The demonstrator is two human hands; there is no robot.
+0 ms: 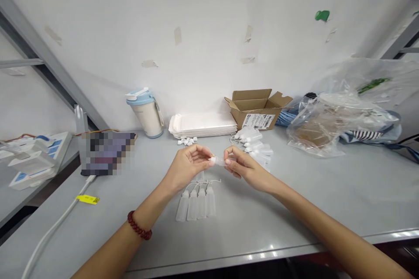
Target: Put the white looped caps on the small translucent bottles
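Observation:
A small translucent plastic bottle (220, 162) lies sideways between my two hands above the table. My left hand (187, 166) has its thumb and fingers closed on the white cap end. The bottle's body is pinched by my right hand (245, 166), whose fingers hide its far end. Just below, several translucent bottles (196, 205) lie in a row with thin white tubes at their necks. More such bottles (257, 144) are heaped behind my right hand. Small white caps (187, 141) are gathered behind my left hand.
An open cardboard box (258, 111) and a stack of white trays (204, 125) stand at the wall. A cup with a blue lid (145, 113) is left of them. A pixelated device (108, 154) with a white cable lies further left. A clear plastic bag (327, 126) sits at right.

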